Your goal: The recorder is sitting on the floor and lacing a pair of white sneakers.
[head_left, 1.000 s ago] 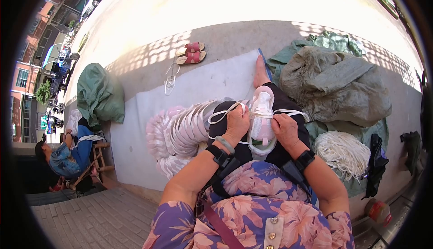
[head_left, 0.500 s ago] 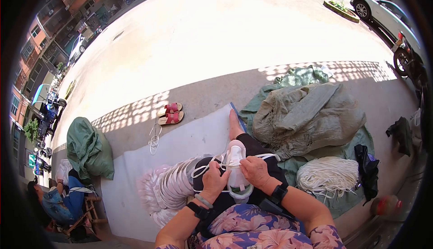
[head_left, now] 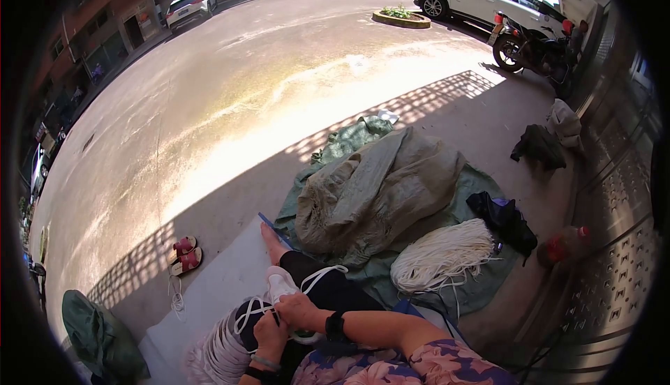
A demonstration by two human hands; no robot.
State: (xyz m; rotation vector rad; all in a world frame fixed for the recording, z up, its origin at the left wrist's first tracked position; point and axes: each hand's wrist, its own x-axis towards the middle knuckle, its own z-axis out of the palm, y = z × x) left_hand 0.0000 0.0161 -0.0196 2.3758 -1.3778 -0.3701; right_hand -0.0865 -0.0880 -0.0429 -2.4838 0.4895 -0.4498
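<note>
A pale pink and white sneaker (head_left: 280,282) lies across my lap, toe pointing away, its near end largely covered by my hands. My left hand (head_left: 269,335) is closed in a pinch on the white shoelace (head_left: 250,310), which loops out to the left of the shoe. Against it, over the shoe's lacing, my right hand (head_left: 299,311) is also closed on lace; its fingertips are partly hidden. Another lace end (head_left: 325,271) curves over my dark trouser leg. Left of my lap lies a row of nested pale shoe uppers (head_left: 218,349).
A bundle of white laces (head_left: 443,256) and a black bag (head_left: 504,219) rest on green sheeting at right. Beyond sits a large beige sack (head_left: 380,193). A green sack (head_left: 101,340) and red sandals (head_left: 185,255) are left. A bottle (head_left: 562,245) stands by the wall.
My view has swung to the right, so hands and shoe now sit lower and farther left. My hands have come closer together over the lacing. The seated person at left is out of view.
</note>
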